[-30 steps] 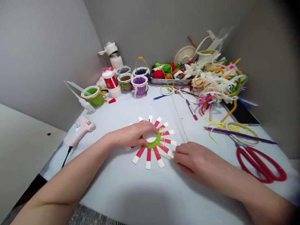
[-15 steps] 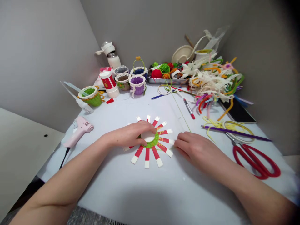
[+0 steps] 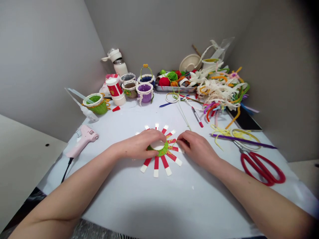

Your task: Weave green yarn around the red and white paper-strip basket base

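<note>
A paper cup (image 3: 156,162) cut into red and white strips lies splayed like a sun on the table, with green yarn (image 3: 163,151) wound around its central ring. My left hand (image 3: 147,142) grips that ring from the left, thumb at the near side and fingers over the far side. Just right of the strips, my right hand (image 3: 193,146) pinches the thin green yarn strand, which trails back across the table toward the tray of yarn balls. Some left-hand strips are hidden beneath my left hand.
Red-handled scissors (image 3: 264,167) and a purple stick (image 3: 244,140) lie right. A pink glue gun (image 3: 83,139) sits left. Small wrapped baskets (image 3: 145,93), a metal tray (image 3: 174,89) of yarn balls and a lace pile (image 3: 219,89) line the back. A marker (image 3: 197,117) lies before them.
My right hand has moved up and slightly left with the yarn, from beside the lower right strips to the upper right ones. My left hand keeps its hold on the cup.
</note>
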Demonstrator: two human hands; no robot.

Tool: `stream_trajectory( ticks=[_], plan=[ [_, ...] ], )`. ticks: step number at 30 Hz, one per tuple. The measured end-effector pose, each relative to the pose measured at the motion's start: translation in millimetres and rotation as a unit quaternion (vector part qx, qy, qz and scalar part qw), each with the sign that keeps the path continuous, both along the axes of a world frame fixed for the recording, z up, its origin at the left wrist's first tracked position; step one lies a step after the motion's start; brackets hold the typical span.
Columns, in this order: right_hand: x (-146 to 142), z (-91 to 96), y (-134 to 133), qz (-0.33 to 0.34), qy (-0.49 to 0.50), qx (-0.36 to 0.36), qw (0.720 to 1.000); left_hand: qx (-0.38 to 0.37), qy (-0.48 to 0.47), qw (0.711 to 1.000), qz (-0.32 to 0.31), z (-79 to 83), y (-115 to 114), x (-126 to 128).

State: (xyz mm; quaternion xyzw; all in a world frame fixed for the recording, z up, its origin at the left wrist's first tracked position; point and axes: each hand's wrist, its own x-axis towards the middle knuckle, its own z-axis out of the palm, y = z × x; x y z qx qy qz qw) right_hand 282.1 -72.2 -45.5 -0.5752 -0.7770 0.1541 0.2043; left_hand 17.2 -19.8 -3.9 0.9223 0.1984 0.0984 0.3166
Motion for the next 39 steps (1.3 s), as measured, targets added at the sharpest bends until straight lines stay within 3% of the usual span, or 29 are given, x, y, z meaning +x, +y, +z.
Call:
stream_trajectory(
  ticks=[7, 10, 19, 25, 35, 39],
  plan=[
    [2.9, -0.1, 0.2, 0.004, 0.013, 0.002, 1.0, 0.021, -0.003, 0.993, 0.115, -9.1, -7.2, 8.4],
    [4.8, -0.2, 0.6, 0.009, 0.017, 0.0, 1.0, 0.012, 0.031, 0.99, 0.133, -6.7, -6.9, 8.1],
    [12.9, 10.2, -7.1, 0.078, 0.043, 0.044, 0.995, 0.024, 0.024, 0.997, 0.072, -3.3, 3.7, -3.5],
    [13.0, 24.1, -25.5, 0.166, -0.022, 0.057, 0.984, -0.008, 0.049, 0.999, 0.015, -1.6, 8.5, -8.4],
    [10.6, 29.7, -50.9, 0.266, -0.103, -0.02, 0.958, -0.029, 0.047, 0.998, 0.008, -2.2, 11.3, -11.7],
    [12.4, 27.5, -51.8, 0.264, -0.131, 0.011, 0.956, -0.029, 0.047, 0.998, 0.007, -1.3, 11.0, -10.4]
  ],
)
